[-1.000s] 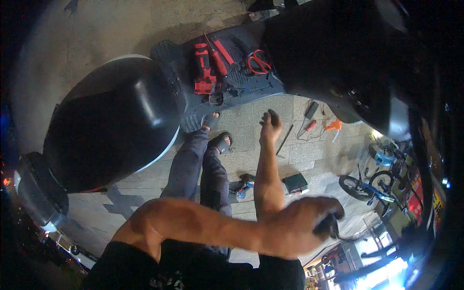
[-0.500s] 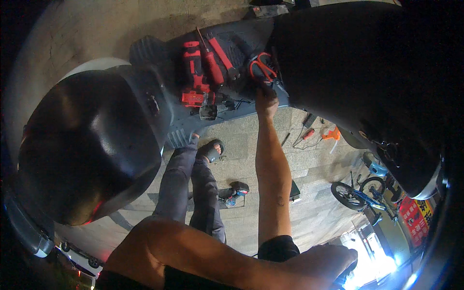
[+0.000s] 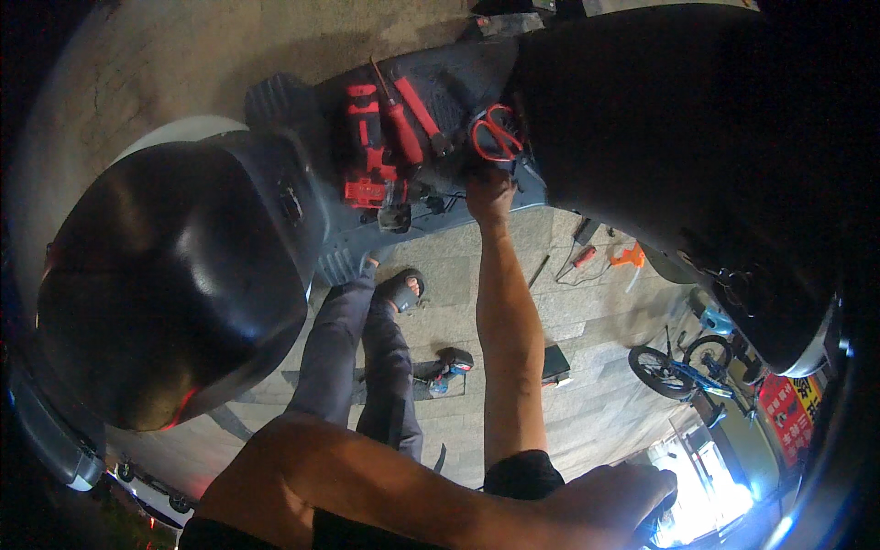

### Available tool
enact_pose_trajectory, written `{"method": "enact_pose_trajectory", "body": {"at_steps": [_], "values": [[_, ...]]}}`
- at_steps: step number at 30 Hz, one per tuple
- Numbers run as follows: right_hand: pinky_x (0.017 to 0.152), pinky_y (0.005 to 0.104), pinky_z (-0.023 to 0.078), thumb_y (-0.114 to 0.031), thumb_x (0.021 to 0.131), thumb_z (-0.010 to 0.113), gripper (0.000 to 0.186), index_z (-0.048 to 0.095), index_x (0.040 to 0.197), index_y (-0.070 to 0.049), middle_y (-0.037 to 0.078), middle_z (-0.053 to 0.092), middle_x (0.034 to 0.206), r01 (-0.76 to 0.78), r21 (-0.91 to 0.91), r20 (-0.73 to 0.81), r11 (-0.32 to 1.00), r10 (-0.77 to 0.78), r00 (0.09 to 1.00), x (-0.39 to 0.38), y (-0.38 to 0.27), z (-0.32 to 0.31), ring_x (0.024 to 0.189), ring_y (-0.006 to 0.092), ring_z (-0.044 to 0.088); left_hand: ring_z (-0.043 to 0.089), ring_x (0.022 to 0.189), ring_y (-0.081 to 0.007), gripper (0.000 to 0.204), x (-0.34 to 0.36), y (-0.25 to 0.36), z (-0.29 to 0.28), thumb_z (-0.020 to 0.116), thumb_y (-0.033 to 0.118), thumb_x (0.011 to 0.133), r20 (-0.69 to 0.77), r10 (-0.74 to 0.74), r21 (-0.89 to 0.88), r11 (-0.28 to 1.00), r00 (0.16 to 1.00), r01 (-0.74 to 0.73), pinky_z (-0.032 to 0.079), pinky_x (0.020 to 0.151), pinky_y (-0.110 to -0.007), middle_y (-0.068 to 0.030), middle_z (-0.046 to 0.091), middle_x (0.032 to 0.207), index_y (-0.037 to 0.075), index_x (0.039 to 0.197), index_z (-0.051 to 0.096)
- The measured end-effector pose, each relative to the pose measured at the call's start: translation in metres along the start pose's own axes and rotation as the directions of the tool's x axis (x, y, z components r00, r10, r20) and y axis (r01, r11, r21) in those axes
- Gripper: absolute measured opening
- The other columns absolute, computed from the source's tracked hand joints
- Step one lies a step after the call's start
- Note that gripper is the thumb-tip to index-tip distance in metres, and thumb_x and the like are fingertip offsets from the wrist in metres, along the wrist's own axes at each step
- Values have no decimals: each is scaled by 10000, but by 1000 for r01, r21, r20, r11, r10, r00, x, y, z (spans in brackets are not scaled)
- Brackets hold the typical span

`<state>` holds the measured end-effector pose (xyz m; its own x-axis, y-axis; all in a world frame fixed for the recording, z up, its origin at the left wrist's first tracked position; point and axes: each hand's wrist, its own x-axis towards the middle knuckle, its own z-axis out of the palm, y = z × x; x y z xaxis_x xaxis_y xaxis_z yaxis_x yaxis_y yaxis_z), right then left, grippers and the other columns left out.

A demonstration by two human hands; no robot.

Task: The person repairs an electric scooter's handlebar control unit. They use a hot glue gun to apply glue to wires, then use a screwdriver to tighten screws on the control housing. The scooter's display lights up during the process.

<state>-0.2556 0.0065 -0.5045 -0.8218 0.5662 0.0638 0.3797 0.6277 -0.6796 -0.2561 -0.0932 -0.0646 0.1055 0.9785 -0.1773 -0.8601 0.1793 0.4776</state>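
Observation:
Scissors with red-orange handles (image 3: 498, 135) lie on the dark footboard (image 3: 431, 220) of a scooter. My right hand (image 3: 493, 195) is just below their handles, fingers bent downward; the fingertips are lost in shadow, so I cannot see if they grip anything. To its left lie a red-handled screwdriver (image 3: 403, 133), a red bar-shaped hand tool (image 3: 418, 105) and a red and black power tool (image 3: 369, 147). Small dark parts (image 3: 431, 202) sit along the footboard edge. My left forearm crosses low in front, and my left hand (image 3: 628, 502) is curled around something dark, mostly hidden.
A glossy black seat (image 3: 174, 275) bulges at left; a large black panel (image 3: 678, 119) stands at right. On the paving are an orange glue gun (image 3: 629, 255), a cordless tool (image 3: 451, 362) and a dark box (image 3: 555, 364). A blue bicycle (image 3: 683, 371) stands farther off. My legs (image 3: 339, 339) are below.
My right hand has shifted slightly left and down below the scissors, and the scissors' handles look slightly turned. My left hand has stayed in place.

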Motion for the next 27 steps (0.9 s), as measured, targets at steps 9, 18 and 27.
{"method": "enact_pose_trajectory", "body": {"at_steps": [9,18,27], "values": [[699,451,510,-262,813,641,232,680,841,-36,199,678,853,-286,-87,31,954,290,957,-23,1,-10,830,388,651,603,852,-403,176,-8,1,13,567,175,872,-125,153,359,928,980,-99,454,744,-491,-214,621,884,5,913,575],[639,493,500,-352,811,611,299,649,846,-58,220,645,752,-203,-54,-30,978,202,979,-5,9,15,749,438,623,610,913,-356,222,-8,5,-1,593,158,858,-97,90,339,940,991,-52,486,764,-464,-189,630,946,0,1013,579],[700,389,497,-235,837,620,215,623,857,-21,162,637,754,-611,179,164,772,589,792,-92,-91,-94,712,245,629,619,921,-276,302,-18,-10,-4,588,213,911,-230,193,551,833,954,-36,478,828,-384,-169,608,1024,6,1130,561]]}}
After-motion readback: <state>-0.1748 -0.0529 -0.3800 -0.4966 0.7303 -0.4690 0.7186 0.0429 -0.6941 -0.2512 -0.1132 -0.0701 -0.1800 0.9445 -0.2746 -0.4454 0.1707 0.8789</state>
